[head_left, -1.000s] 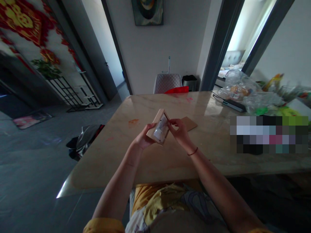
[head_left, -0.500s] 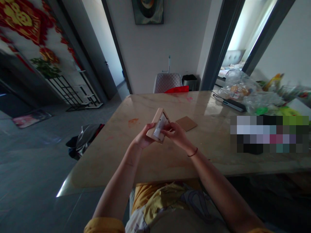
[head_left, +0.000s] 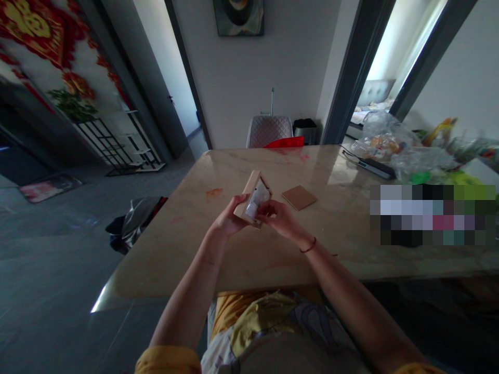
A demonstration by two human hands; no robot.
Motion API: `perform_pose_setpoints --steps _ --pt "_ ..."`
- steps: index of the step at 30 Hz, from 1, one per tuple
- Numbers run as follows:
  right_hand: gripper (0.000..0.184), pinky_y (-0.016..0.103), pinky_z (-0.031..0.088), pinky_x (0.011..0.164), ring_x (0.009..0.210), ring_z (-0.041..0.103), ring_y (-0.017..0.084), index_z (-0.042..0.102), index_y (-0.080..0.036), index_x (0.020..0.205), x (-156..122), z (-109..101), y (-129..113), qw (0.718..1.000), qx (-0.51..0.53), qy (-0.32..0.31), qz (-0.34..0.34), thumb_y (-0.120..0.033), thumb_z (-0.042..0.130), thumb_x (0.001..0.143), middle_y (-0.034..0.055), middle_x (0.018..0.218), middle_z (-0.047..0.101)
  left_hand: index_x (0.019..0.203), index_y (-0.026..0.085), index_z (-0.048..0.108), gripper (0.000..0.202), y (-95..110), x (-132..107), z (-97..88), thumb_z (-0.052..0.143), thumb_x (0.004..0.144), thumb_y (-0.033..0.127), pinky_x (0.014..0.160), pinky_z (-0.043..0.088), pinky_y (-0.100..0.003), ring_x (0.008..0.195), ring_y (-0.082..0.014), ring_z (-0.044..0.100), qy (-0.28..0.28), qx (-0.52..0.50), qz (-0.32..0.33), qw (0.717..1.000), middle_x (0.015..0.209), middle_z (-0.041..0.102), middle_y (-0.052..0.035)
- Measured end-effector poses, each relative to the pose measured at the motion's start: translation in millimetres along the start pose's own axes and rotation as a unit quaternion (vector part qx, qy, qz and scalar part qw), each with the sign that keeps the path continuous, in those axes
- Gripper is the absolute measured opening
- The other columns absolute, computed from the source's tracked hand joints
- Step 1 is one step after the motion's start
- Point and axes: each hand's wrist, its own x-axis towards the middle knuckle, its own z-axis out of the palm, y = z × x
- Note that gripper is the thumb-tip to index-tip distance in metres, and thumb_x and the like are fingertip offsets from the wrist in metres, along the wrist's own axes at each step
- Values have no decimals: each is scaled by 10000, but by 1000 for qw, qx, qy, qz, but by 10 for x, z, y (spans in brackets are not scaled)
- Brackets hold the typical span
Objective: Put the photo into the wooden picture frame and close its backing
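Observation:
My left hand (head_left: 227,218) grips a small wooden frame (head_left: 249,193) by its left edge and holds it tilted above the marble table (head_left: 187,244). A pale, shiny sheet (head_left: 256,200) sits inside the frame. My right hand (head_left: 278,218) has its fingers curled against the frame's lower right corner, touching the sheet. A flat brown backing board (head_left: 299,197) lies on the table just right of my hands.
Plastic bags with food (head_left: 384,137) and a dark flat device (head_left: 368,166) crowd the table's far right. A padded chair (head_left: 270,131) stands at the far side. A dark bundle (head_left: 134,223) lies on the floor at the left.
My right hand slid down from the frame's upper right edge to its lower right corner. The frame moved slightly left and up, uncovering the whole brown board.

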Motion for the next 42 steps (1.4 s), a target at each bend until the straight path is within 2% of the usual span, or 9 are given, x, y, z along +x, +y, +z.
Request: perform_pose_setpoints --steps 7,11,20,26,30,35,38,42 --pt "176 270 456 661 676 596 132 625 -171 748 1 -55 -25 999 28 -24 5 -319 708 700 14 734 664 1062 131 610 447 11 -20 8 562 782 477 734 475 -323 797 -205 634 -1 -7 -8 1000 919 683 -95" --pt "234 282 470 697 724 610 144 583 -187 735 -3 -78 -52 998 59 -22 -12 -362 728 680 12 751 647 1053 143 607 436 22 -33 -6 540 792 485 742 478 -341 778 -205 630 0 -11 -14 1000 894 688 -87" --pt "396 285 471 682 700 579 131 432 -225 704 1 -76 -60 992 123 -28 -27 -447 754 643 -16 731 585 1064 140 593 464 73 -68 -12 508 812 520 780 456 -351 822 -213 624 -45 0 -31 998 936 686 -98" --pt "423 284 461 666 695 561 127 392 -233 698 0 -77 -62 989 135 -39 -38 -439 758 644 -14 724 572 1057 144 599 478 98 -71 -33 522 797 538 776 449 -357 819 -216 615 -31 -4 -45 998 938 679 -98" --pt "394 285 453 677 705 553 128 400 -227 686 -19 -92 -95 991 118 -40 -51 -436 734 675 -15 719 568 1051 141 600 486 107 -73 -30 506 801 548 767 449 -354 813 -216 612 -40 -6 -48 998 932 676 -99" --pt "295 291 446 710 709 541 131 446 -217 686 -53 -114 -119 994 63 -56 -68 -397 672 741 0 736 576 1136 153 571 547 105 -48 -20 441 818 580 803 444 -370 870 -240 615 -28 -14 -17 999 955 679 -111" --pt "273 301 454 741 736 552 142 461 -219 694 -44 -107 -83 996 42 -26 -76 -402 655 751 10 756 584 1138 166 576 547 102 -35 -24 427 820 585 788 449 -372 864 -243 619 -22 -16 -12 1000 949 686 -105" --pt "270 302 456 742 736 559 144 478 -218 706 -19 -86 -55 997 24 -6 -80 -415 656 750 12 755 586 1105 163 596 532 94 -21 -34 446 810 580 787 446 -372 851 -242 624 -43 -17 -20 999 932 693 -107"
